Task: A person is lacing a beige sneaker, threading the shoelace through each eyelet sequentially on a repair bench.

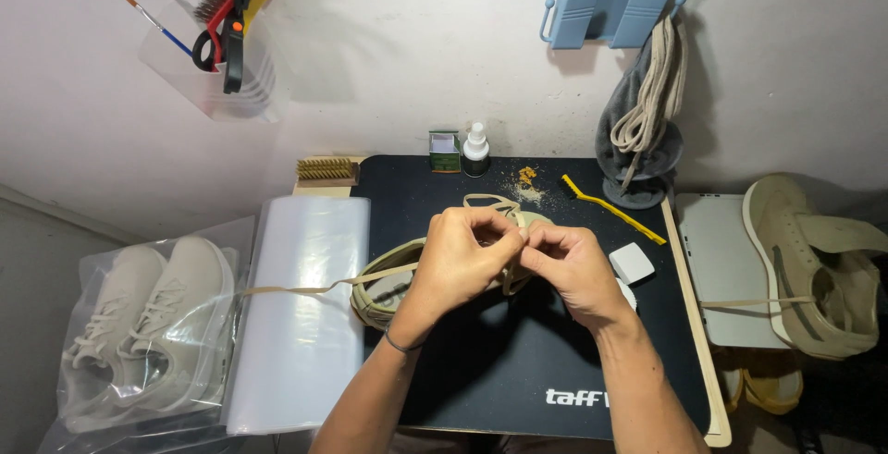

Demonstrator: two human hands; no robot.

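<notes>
An olive-beige shoe lies on its side in the middle of a black mat. My left hand and my right hand meet above it, fingertips pinched together on its flat beige shoelace. The lace loops up behind my fingers. One long end of it trails left across a clear plastic roll. My hands hide most of the shoe's upper part.
Clear plastic roll at the left; bagged pair of pale shoes beyond it. Matching shoe on a white board at the right. Yellow brush, white block, spray bottle, small green box, bristle brush.
</notes>
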